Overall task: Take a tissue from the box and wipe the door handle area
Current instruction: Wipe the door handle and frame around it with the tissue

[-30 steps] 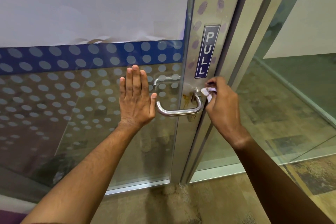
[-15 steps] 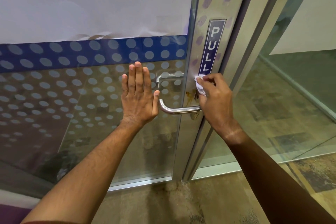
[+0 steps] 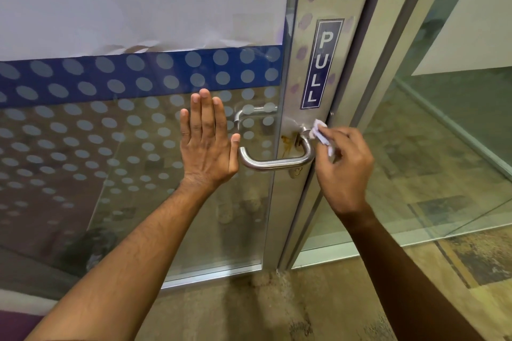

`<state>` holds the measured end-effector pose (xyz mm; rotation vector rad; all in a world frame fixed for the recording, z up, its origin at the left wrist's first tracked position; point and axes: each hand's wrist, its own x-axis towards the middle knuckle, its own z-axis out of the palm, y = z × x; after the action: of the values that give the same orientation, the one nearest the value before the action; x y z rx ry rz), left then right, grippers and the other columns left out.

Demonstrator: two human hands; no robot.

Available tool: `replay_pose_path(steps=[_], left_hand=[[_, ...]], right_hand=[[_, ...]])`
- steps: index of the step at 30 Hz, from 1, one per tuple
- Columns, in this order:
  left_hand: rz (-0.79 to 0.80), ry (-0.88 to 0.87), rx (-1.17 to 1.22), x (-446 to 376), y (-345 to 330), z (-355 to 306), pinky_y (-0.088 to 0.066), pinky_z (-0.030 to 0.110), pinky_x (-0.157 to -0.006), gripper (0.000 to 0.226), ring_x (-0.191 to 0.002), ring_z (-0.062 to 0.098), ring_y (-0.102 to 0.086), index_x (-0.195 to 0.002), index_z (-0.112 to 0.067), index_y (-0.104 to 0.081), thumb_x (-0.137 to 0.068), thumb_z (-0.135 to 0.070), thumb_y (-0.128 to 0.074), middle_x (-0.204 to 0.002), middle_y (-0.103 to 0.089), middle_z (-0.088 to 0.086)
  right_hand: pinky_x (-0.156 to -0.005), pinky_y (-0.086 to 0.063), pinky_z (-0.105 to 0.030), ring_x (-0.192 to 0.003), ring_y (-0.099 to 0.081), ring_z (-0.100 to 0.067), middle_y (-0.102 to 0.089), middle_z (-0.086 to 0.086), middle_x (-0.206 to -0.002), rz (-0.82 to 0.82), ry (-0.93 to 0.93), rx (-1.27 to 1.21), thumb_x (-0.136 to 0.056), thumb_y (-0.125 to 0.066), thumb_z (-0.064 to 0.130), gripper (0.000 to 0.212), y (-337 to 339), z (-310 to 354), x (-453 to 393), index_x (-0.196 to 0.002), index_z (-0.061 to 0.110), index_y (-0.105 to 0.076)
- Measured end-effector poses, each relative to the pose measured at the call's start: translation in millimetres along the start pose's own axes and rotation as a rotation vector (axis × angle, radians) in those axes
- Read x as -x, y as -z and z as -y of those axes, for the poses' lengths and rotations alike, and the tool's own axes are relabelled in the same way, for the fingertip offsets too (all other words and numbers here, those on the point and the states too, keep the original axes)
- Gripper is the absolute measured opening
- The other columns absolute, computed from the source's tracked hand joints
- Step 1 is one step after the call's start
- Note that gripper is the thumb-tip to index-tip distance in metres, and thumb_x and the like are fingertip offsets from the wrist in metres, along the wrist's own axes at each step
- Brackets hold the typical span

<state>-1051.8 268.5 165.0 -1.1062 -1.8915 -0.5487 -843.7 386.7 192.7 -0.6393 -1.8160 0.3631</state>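
Observation:
A steel lever door handle [image 3: 274,164] juts from the metal door stile [image 3: 302,97], with a brown stain [image 3: 286,144] beside its base. My right hand [image 3: 343,166] pinches a crumpled white tissue [image 3: 320,134] against the stile just right of the handle's base. My left hand [image 3: 206,141] lies flat with straight fingers on the dotted glass door panel [image 3: 124,147], left of the handle. No tissue box is in view.
A blue PULL sign [image 3: 321,63] is stuck on the stile above the handle. A fixed glass wall [image 3: 429,147] stands to the right of the door frame. Brown patterned floor [image 3: 249,310] lies below.
My right hand has carried the tissue from under the PULL sign down and right to the handle's base. My left hand stays flat on the glass.

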Motion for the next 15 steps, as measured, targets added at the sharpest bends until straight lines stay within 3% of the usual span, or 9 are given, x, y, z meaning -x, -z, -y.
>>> replay_pose_path(steps=[3, 5, 7, 10, 12, 15], left_hand=[[-0.012, -0.009, 0.005, 1, -2, 0, 0.018, 0.038, -0.121, 0.088, -0.148, 0.018, 0.029, -0.151, -0.012, 0.025, -0.093, -0.04, -0.035, -0.157, 0.039, 0.002], [-0.015, -0.015, 0.012, 1, -3, 0, 0.018, 0.038, -0.121, 0.087, -0.148, 0.018, 0.029, -0.151, -0.012, 0.025, -0.093, -0.041, -0.034, -0.157, 0.039, 0.002], [-0.02, -0.016, 0.017, 1, -4, 1, 0.018, 0.038, -0.121, 0.088, -0.148, 0.017, 0.029, -0.151, -0.013, 0.025, -0.093, -0.041, -0.035, -0.157, 0.039, 0.001], [-0.026, -0.011, 0.036, 0, -4, 3, 0.017, 0.038, -0.121, 0.091, -0.147, 0.016, 0.029, -0.151, -0.015, 0.026, -0.093, -0.04, -0.04, -0.156, 0.039, -0.002], [-0.03, -0.009, 0.042, 1, -5, 2, 0.017, 0.038, -0.121, 0.092, -0.147, 0.015, 0.03, -0.15, -0.016, 0.026, -0.093, -0.039, -0.042, -0.156, 0.039, -0.003], [-0.027, -0.001, 0.045, 1, -5, 0, 0.017, 0.038, -0.121, 0.093, -0.147, 0.015, 0.03, -0.15, -0.017, 0.027, -0.093, -0.039, -0.043, -0.156, 0.04, -0.003]], right_hand=[[-0.075, -0.045, -0.01, -0.076, -0.058, -0.018, -0.063, -0.019, -0.087, -0.122, -0.052, -0.037, -0.079, -0.068, -0.014, 0.024, -5, -8, 28, -0.101, -0.007, -0.071], [-0.077, -0.049, -0.015, -0.08, -0.059, -0.017, -0.063, -0.022, -0.089, -0.168, -0.082, -0.063, -0.076, -0.064, -0.02, 0.027, -12, -9, 41, -0.101, -0.01, -0.07], [-0.076, -0.054, -0.02, -0.084, -0.061, -0.016, -0.064, -0.022, -0.091, -0.204, -0.115, -0.052, -0.079, -0.065, -0.016, 0.024, -20, -9, 51, -0.102, -0.009, -0.07], [-0.08, -0.05, -0.011, -0.087, -0.06, -0.013, -0.066, -0.02, -0.095, -0.176, -0.191, -0.021, -0.081, -0.068, -0.01, 0.02, -35, -9, 67, -0.101, -0.007, -0.071], [-0.079, -0.054, -0.019, -0.088, -0.062, -0.017, -0.065, -0.022, -0.1, -0.125, -0.24, -0.033, -0.081, -0.069, -0.009, 0.015, -45, -9, 78, -0.096, -0.007, -0.071], [-0.084, -0.052, -0.031, -0.101, -0.058, -0.026, -0.059, -0.028, -0.11, -0.057, -0.091, 0.024, -0.086, -0.06, -0.006, 0.013, -59, -10, 91, -0.095, -0.011, -0.068]])
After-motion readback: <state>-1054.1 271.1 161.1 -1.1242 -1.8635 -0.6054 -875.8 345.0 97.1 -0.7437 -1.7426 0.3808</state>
